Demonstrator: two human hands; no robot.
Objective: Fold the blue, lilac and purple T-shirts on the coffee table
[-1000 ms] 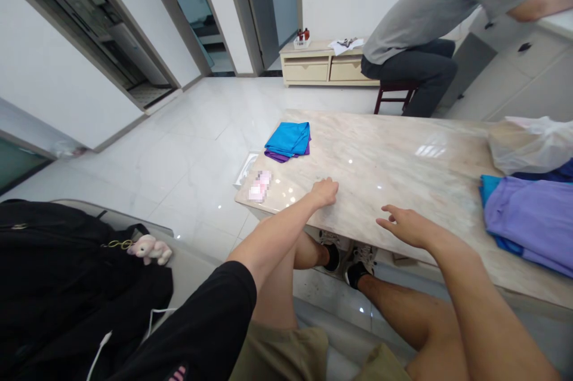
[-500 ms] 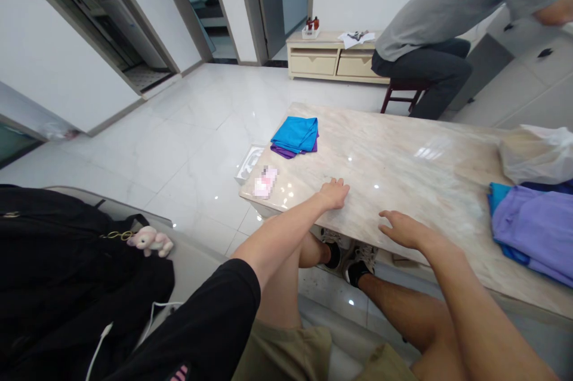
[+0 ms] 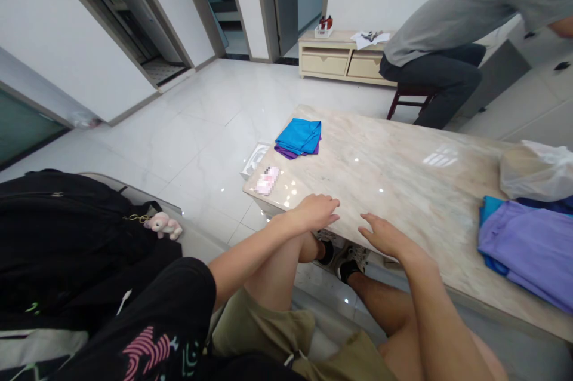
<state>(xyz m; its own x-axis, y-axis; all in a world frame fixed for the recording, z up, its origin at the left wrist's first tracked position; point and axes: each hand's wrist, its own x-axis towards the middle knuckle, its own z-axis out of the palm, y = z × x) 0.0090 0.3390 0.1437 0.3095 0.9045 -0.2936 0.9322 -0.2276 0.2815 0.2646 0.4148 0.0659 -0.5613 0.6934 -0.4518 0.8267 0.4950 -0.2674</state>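
Bare left hand (image 3: 316, 212) palm-down at the near edge of a long slab of pale, cream-veined polished marble (image 3: 394, 190), fingers loosely together, nothing held. Bare right hand (image 3: 389, 237) just to its right, open wider, fingers spread and angled down toward the same edge, contact with the stone hard to confirm from this angle, likewise empty. Nearest of the loose items to the left hand: a small pale pink packet (image 3: 267, 180), pixelated past identifying, on the marble toward the slab's left corner. Farther ahead of that same hand, near the far edge, a squared stack of folded bright blue cloth over purple cloth (image 3: 298, 137), its long axis running roughly across the view and slightly askew to the slab's edge, closer to the left hand than to the right. Well past the right hand, at the slab's right end, a heap of folded lilac fabric (image 3: 523, 252) with blue showing beneath, and just above it a crumpled translucent white plastic bag (image 3: 537, 172). Beyond the far side, a seated person in a grey T-shirt (image 3: 447, 28) on a dark red wooden stool (image 3: 409, 94), turned away. Off the slab at left, a black fabric bag (image 3: 67, 237) with a pink plush charm (image 3: 163, 226).
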